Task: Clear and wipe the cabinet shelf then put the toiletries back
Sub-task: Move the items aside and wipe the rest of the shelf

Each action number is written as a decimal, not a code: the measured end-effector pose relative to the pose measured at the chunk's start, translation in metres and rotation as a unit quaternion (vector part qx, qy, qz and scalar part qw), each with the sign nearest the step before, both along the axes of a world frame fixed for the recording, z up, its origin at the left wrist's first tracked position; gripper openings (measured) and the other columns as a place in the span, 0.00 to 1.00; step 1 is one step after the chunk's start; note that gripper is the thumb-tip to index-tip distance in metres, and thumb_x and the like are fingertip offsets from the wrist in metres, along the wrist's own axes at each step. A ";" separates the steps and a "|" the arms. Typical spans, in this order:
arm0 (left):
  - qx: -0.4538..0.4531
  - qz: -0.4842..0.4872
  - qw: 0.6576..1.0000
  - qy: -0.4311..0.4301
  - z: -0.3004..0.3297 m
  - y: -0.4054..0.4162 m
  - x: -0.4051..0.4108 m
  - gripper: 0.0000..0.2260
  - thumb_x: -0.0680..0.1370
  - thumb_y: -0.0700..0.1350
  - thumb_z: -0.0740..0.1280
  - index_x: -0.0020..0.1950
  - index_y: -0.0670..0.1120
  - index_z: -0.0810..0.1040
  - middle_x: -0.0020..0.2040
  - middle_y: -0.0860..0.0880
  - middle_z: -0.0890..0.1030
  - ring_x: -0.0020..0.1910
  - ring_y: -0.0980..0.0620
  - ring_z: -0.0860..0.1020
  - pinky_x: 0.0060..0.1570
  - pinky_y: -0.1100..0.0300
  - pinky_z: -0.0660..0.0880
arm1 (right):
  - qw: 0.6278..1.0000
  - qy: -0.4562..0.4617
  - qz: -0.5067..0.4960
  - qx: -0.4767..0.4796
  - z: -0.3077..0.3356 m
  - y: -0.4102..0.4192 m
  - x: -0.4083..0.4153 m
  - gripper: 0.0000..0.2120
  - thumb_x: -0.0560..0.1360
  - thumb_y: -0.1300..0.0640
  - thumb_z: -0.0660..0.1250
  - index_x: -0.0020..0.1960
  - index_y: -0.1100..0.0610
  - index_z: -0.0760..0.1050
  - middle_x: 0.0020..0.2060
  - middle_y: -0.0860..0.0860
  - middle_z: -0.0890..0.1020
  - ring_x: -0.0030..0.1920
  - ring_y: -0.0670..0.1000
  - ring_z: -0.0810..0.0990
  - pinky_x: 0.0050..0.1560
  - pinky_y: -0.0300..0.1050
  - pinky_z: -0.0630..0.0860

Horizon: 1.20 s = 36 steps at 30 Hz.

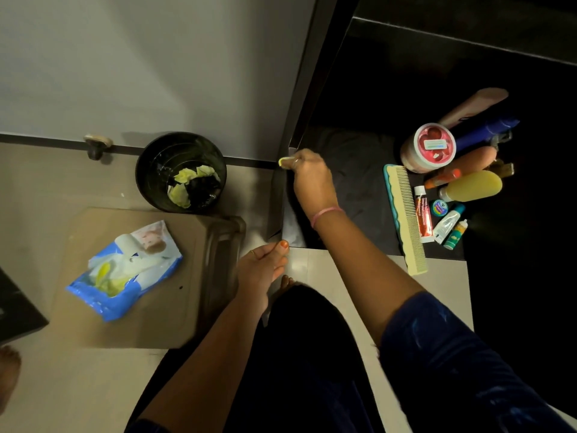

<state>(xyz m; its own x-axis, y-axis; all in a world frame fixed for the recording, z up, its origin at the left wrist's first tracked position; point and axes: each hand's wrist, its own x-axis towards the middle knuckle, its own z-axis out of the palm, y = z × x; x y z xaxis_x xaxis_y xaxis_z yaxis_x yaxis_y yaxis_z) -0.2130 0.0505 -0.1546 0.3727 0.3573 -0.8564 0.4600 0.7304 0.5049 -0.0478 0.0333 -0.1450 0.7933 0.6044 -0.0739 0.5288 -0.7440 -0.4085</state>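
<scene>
At the shelf's (pixel 352 170) left corner, your right hand (pixel 312 179) pinches a yellow wipe (pixel 283 161); press firmly along the edge while your left hand (pixel 262 270) rests open.

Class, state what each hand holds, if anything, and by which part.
The right hand pinches a small yellow wipe at its end with the fingers. The left hand holds nothing.

Bare-armed person in dark blue clothing

A thin pink band (pixel 327 213) circles the right wrist; a short dark-blue patterned sleeve (pixel 452 354) sits at five o'clock; painted orange thumbnail (pixel 283 244).
</scene>
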 end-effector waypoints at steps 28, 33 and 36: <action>-0.096 -0.010 0.995 -0.013 -0.001 0.018 -0.012 0.10 0.78 0.37 0.61 0.58 0.43 0.77 0.49 0.49 0.81 0.51 0.51 0.79 0.55 0.59 0.73 | 0.992 0.069 0.096 0.042 0.006 -0.109 -0.118 0.16 0.70 0.67 0.63 0.53 0.56 0.82 0.48 0.53 0.82 0.48 0.54 0.80 0.53 0.36 0.71; -0.087 -0.023 0.996 0.016 -0.008 0.030 -0.018 0.09 0.79 0.39 0.62 0.58 0.44 0.76 0.53 0.47 0.79 0.54 0.49 0.77 0.52 0.58 0.71 | 0.969 -0.015 -0.227 0.100 0.019 -0.149 -0.062 0.13 0.72 0.72 0.66 0.52 0.61 0.81 0.48 0.58 0.81 0.49 0.49 0.78 0.57 0.32 0.69; -0.094 -0.026 0.995 0.031 -0.009 0.028 -0.018 0.11 0.80 0.39 0.61 0.62 0.42 0.75 0.54 0.47 0.78 0.52 0.50 0.76 0.53 0.58 0.70 | 0.950 0.017 -0.305 0.056 0.011 -0.138 -0.051 0.12 0.74 0.68 0.64 0.56 0.61 0.80 0.51 0.60 0.79 0.52 0.58 0.78 0.54 0.39 0.69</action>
<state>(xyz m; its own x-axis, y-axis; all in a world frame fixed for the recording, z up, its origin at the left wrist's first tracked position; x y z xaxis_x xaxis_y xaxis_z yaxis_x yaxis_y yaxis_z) -0.2311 0.0790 -0.1639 0.3313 0.1696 -0.9282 0.5259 0.7835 0.3309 -0.0991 -0.1049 -0.1339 0.9969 0.0374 -0.0688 -0.0032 -0.8589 -0.5122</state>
